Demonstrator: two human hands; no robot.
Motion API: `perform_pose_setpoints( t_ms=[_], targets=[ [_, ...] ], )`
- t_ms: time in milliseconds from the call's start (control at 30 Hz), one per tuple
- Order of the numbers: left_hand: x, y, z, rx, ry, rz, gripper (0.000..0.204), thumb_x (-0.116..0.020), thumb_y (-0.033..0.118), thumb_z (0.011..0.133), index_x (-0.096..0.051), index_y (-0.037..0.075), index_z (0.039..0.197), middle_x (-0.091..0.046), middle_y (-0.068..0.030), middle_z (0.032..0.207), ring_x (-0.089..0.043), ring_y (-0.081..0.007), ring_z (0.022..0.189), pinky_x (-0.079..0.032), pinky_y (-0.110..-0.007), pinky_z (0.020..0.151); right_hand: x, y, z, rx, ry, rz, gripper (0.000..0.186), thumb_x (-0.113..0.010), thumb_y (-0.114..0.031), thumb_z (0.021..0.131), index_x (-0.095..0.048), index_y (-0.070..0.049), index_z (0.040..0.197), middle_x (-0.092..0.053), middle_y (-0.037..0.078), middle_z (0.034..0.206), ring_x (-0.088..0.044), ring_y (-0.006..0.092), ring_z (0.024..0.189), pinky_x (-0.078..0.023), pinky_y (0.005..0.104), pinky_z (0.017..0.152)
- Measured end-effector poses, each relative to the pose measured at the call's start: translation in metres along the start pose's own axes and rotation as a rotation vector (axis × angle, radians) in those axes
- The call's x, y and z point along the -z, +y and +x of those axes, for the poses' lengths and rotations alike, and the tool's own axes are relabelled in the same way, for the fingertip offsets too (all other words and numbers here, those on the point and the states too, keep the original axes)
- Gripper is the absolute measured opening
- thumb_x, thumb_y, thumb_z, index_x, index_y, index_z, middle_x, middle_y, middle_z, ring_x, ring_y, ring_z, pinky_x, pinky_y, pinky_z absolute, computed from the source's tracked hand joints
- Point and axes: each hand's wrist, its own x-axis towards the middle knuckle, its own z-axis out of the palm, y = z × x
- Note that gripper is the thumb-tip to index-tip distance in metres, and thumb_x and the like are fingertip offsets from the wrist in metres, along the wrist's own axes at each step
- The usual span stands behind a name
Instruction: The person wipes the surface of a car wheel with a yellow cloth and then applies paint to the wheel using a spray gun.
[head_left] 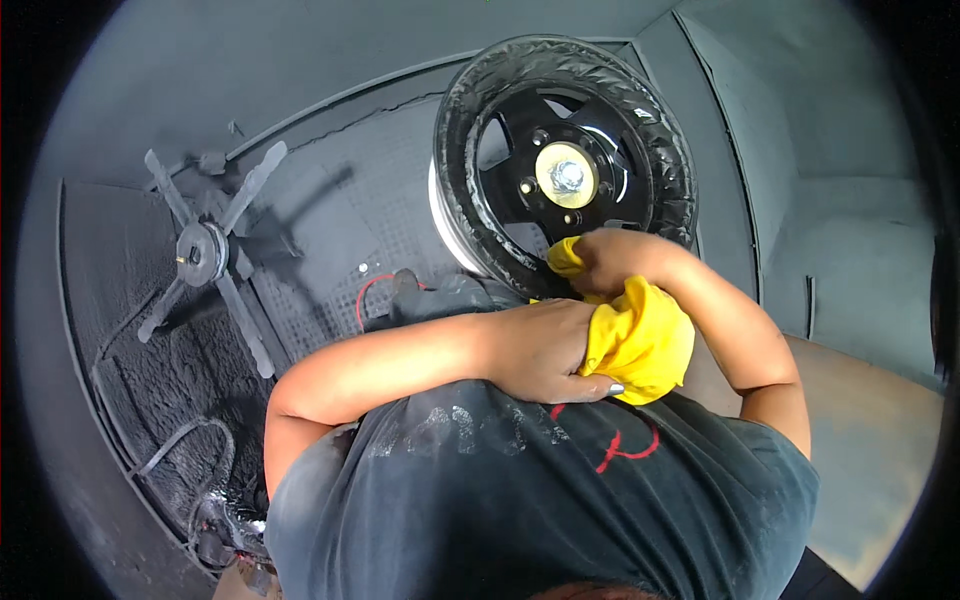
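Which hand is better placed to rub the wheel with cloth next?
Probably the right hand: it is at the wheel's lower edge, holding yellow cloth. The left hand holds cloth too, but nearer the shirt.

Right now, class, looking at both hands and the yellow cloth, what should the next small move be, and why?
Perhaps slide the right hand gently along the lower edge of the wheel: it has yellow cloth there, with more bunched in the left hand.
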Motion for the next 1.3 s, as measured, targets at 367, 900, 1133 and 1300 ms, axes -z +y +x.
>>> perform_pose_setpoints(
  t_ms=[367,900,1133,1300],
  targets=[
    [-0.014,-0.013,0.004,-0.036,-0.009,0.079,0.039,-0.064,0.026,0.088,-0.056,0.005,0.119,-0.063,-0.0186,0.113,-0.058,-0.0393,0.108,-0.045,-0.048,0.097,-0.005,0.038,0.013,-0.061,-0.075,-0.074,0.037,-0.064,-0.028,0.078,-0.070,0.006,0.091,-0.069,0.027,0.091,-0.069,0.0391,0.088,-0.053,0.0453,0.076],
    [-0.017,-0.017,0.016,0.016,-0.101,0.001,0.033,-0.065,0.022,0.088,-0.058,0.007,0.117,-0.064,-0.0170,0.112,-0.058,-0.0391,0.106,-0.045,-0.047,0.095,-0.028,0.012,0.022,0.091,-0.031,-0.010,0.036,-0.067,-0.026,0.077,-0.070,0.004,0.096,-0.069,0.026,0.095,-0.068,0.0405,0.093,-0.053,0.0459,0.080],
    [-0.010,-0.017,0.011,0.052,-0.100,0.046,0.034,-0.065,0.023,0.088,-0.058,0.007,0.117,-0.064,-0.0158,0.112,-0.059,-0.0373,0.105,-0.046,-0.046,0.094,-0.015,-0.019,0.034,-0.077,0.134,-0.129,0.030,-0.064,-0.024,0.079,-0.073,-0.002,0.098,-0.071,0.021,0.100,-0.069,0.0364,0.096,-0.055,0.0437,0.083],
    [-0.008,-0.018,0.011,0.061,-0.095,0.053,0.034,-0.065,0.022,0.088,-0.057,0.006,0.118,-0.065,-0.0146,0.112,-0.060,-0.0371,0.104,-0.046,-0.047,0.094,-0.024,0.005,0.027,-0.239,0.003,-0.131,0.033,-0.065,-0.024,0.077,-0.074,-0.005,0.103,-0.071,0.021,0.103,-0.069,0.0344,0.098,-0.055,0.0439,0.084]
  ],
)
